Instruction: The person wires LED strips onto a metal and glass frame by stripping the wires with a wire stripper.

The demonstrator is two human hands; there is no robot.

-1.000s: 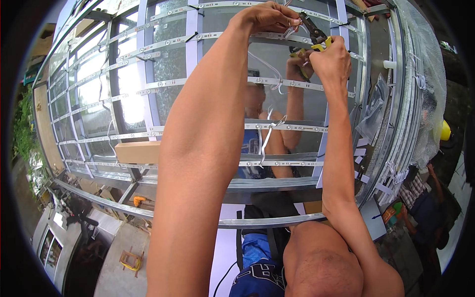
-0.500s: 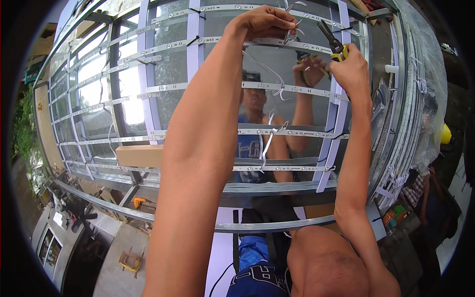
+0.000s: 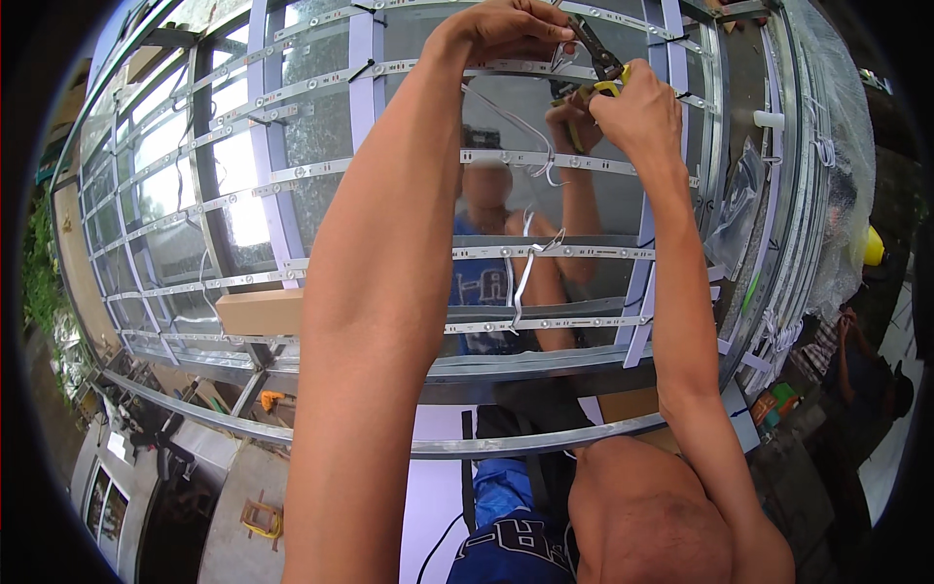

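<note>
At the far side of the panel my left hand [image 3: 520, 31] is closed, thumb and fingertips pinching thin white wires [image 3: 558, 58]. My right hand [image 3: 637, 112] grips a pair of pliers [image 3: 605, 64] with dark jaws and yellow handles. The jaws reach up to the left fingertips, beside the wires; whether they bite on one is too small to tell. Below the hands run white LED strips [image 3: 593, 164] with round lenses, laid across a shiny metal sheet. Other loose white wires [image 3: 526, 282] hang from the nearer strips.
Upright white slats [image 3: 366, 88] cross the strips, tied with black cable ties. A metal frame [image 3: 545, 446] borders the near side. A brown cardboard piece [image 3: 259, 313] lies at left. Clear plastic wrap [image 3: 839, 195] covers the right edge. Another person [image 3: 861, 375] is at far right.
My right hand has moved left, bringing the pliers' jaws from apart to right beside my left fingertips. The left hand still pinches the wires, slightly farther up in view.
</note>
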